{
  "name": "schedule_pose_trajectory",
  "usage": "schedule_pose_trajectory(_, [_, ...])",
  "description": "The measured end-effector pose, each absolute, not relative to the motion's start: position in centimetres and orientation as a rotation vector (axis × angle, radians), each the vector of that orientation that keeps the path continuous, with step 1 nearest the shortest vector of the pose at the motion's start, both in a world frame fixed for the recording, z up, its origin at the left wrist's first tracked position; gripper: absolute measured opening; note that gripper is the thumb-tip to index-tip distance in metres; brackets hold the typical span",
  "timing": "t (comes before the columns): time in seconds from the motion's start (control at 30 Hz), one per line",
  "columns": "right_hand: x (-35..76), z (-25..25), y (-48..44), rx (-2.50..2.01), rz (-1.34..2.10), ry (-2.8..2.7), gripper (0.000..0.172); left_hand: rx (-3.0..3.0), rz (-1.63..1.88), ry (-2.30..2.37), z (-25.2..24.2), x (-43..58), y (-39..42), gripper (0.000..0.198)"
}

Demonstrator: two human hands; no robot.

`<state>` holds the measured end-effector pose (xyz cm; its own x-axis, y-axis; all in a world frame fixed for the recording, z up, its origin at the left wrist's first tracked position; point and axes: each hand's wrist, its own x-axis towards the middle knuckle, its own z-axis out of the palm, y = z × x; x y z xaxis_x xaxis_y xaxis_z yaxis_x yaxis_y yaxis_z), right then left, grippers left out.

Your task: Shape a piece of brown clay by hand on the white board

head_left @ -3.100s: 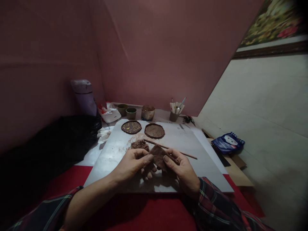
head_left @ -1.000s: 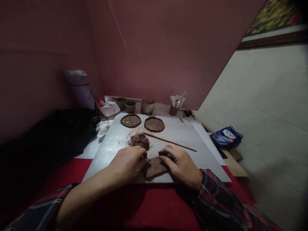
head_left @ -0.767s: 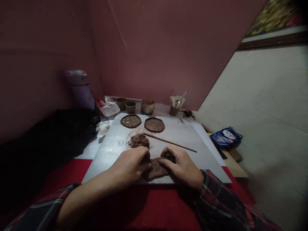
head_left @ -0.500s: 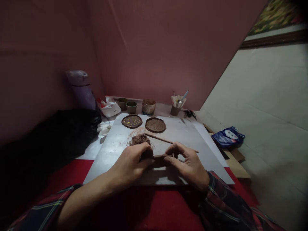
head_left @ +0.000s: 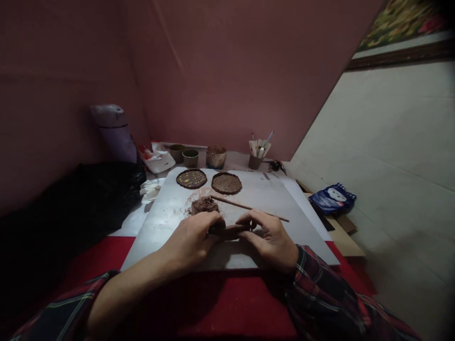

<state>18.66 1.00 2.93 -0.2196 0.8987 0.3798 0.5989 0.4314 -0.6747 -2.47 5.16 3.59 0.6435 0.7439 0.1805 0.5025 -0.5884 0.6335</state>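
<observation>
A flat piece of brown clay (head_left: 231, 231) is held up between both hands, above the near part of the pale board (head_left: 159, 239). My left hand (head_left: 197, 237) pinches its left end, and my right hand (head_left: 266, 234) pinches its right end. Just beyond my left hand lies a rough lump of brown clay (head_left: 204, 204). A thin brown stick (head_left: 249, 207) rests slantwise from the lump toward the right. Farther back sit two round clay discs with raised rims: one with yellow spots (head_left: 191, 178) and a plain one (head_left: 226, 183).
Behind the board stand two small cups (head_left: 190, 158), a stained bowl (head_left: 216, 157) and a cup of tools (head_left: 255, 161). A black bag (head_left: 88, 199) lies at left, beside crumpled tissue (head_left: 150, 191). A blue packet (head_left: 333, 199) is at right.
The clay piece is now seen more edge-on, its broad face less visible. My right hand has moved slightly left, closer to my left hand. The whole view has shifted a little.
</observation>
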Motion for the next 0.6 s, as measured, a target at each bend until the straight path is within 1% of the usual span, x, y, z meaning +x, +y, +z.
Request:
schedule_pose_trajectory(0.13, [18.7, 2.5, 1.4, -1.281, 0.712, -1.932, 0.017, 2.303, 0.496, 0.925, 3.3, -2.5, 5.2, 0.027])
schedule_pose_trajectory(0.2, [18.6, 2.2, 1.6, -1.263, 0.783, -1.879, 0.017, 2.294, 0.497, 0.925, 3.2, -2.4, 5.2, 0.03])
schedule_pose_trajectory(0.37, [18.3, 1.7, 2.0, -1.192, 0.854, -1.755, 0.013, 2.208, 0.587, 0.893, 3.6, -2.2, 5.2, 0.03])
schedule_pose_trajectory(0.5, [18.3, 1.2, 2.3, -1.19, 0.88, -1.628, 0.016, 2.072, 0.679, 0.892, 4.1, -2.1, 5.1, 0.025])
schedule_pose_trajectory(0.6, [18.3, 0.9, 2.6, -1.185, 0.918, -1.599, 0.018, 2.009, 0.683, 0.864, 4.1, -2.0, 5.0, 0.026])
